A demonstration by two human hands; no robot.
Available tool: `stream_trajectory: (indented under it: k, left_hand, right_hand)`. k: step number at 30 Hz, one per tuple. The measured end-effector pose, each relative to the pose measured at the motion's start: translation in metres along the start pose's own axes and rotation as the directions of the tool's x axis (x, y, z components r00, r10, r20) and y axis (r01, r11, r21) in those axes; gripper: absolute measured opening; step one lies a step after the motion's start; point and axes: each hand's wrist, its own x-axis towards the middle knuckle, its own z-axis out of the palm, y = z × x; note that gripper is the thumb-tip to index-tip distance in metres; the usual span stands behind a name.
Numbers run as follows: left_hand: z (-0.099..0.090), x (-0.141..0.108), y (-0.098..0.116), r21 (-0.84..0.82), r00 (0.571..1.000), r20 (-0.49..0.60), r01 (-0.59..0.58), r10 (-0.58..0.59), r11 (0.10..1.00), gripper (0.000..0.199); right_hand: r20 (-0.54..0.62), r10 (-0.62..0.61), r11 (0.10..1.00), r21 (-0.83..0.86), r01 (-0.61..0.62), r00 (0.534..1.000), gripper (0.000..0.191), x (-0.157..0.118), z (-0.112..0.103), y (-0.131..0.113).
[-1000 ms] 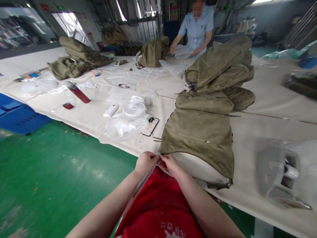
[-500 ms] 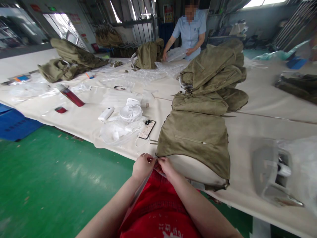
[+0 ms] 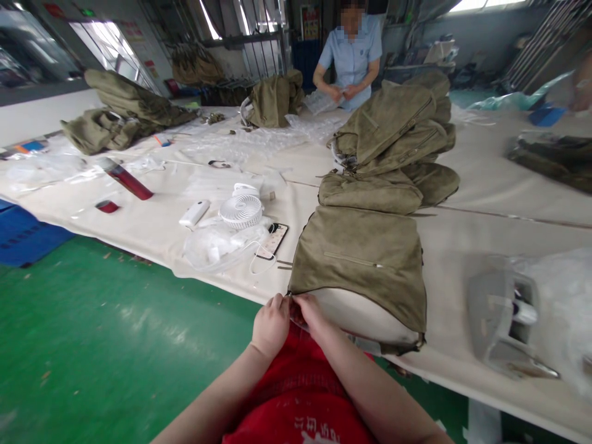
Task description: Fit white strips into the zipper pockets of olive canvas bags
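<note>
An olive green bag [image 3: 361,246] lies flat at the table's front edge, with a zipped slit across its upper side and an off-white lining [image 3: 356,309] showing along its near, curved opening. My left hand [image 3: 271,325] is closed at the bag's near left corner, fingertips pinching the edge. Right beside it, my right hand [image 3: 309,312] is closed on the same corner, its fingers curled under. Exactly which bit of the edge sits between the fingers is hidden.
Behind the bag rises a pile of olive bags [image 3: 393,135]. To the left are a phone [image 3: 272,242], a white fan [image 3: 240,211] and a red thermos [image 3: 127,180]. A grey tape dispenser [image 3: 504,320] stands right. Across the table, a person in a blue shirt [image 3: 351,52] handles clear plastic.
My left hand has turned, its back now more upward, still at the bag's corner. My right hand stays nearly in place. The person opposite has brought both hands together.
</note>
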Motion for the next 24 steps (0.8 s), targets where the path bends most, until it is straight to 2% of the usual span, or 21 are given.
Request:
stream_trajectory:
  k: [3,5,8,10,11,13,14,15,18,19,21,24]
  left_hand:
    - [0.003,-0.003,0.001,-0.028,1.000,-0.001,-0.023,0.023,0.999,0.029]
    - [0.002,-0.003,-0.001,-0.163,0.999,-0.035,-0.012,0.006,0.987,0.031]
    - [0.000,-0.003,-0.007,-0.446,0.986,-0.061,0.114,-0.157,0.888,0.029]
    - [-0.002,-0.003,-0.013,-0.549,0.965,0.010,0.225,-0.263,0.805,0.024]
    - [-0.002,-0.002,-0.016,-0.570,0.959,0.068,0.264,-0.276,0.778,0.020]
    - [-0.001,-0.001,-0.020,-0.626,0.951,0.209,0.308,-0.227,0.717,0.020]
    - [-0.001,-0.001,-0.022,-0.681,0.939,0.289,0.340,-0.188,0.649,0.022]
    - [-0.001,0.000,-0.022,-0.746,0.918,0.367,0.387,-0.151,0.542,0.025]
    - [-0.004,0.003,-0.022,-0.838,0.846,0.533,0.531,-0.018,0.124,0.038]
    - [-0.005,0.003,-0.022,-0.831,0.831,0.556,0.555,0.016,0.030,0.043]
    - [-0.008,0.004,-0.021,-0.824,0.825,0.564,0.565,0.033,-0.046,0.052]
    - [-0.009,0.005,-0.019,-0.836,0.836,0.548,0.548,0.006,-0.023,0.059]
  right_hand:
    - [-0.015,0.062,0.995,0.083,-0.061,0.998,0.039,0.000,0.000,0.000]
    - [-0.045,0.060,0.992,0.111,-0.054,0.997,0.040,0.001,0.002,0.000]
    - [-0.092,0.049,0.990,0.134,-0.036,0.995,0.042,0.004,0.004,0.001]
    - [-0.113,0.021,0.994,0.107,-0.009,0.993,0.045,0.006,0.005,0.003]
    - [-0.122,-0.002,0.996,0.086,0.012,0.992,0.046,0.006,0.005,0.005]
    - [-0.135,-0.055,0.997,0.049,0.062,0.989,0.048,0.006,0.005,0.008]
    - [-0.140,-0.076,0.996,0.034,0.081,0.987,0.049,0.006,0.005,0.009]
    - [-0.147,-0.092,0.995,0.021,0.096,0.985,0.049,0.006,0.004,0.010]
    - [-0.170,-0.117,0.993,-0.003,0.118,0.979,0.050,0.006,0.004,0.011]
    - [-0.175,-0.122,0.992,-0.005,0.123,0.977,0.050,0.007,0.005,0.011]
    - [-0.179,-0.130,0.991,-0.006,0.131,0.975,0.050,0.008,0.007,0.009]
    - [-0.160,-0.108,0.994,-0.030,0.104,0.981,0.050,0.004,0.011,0.002]
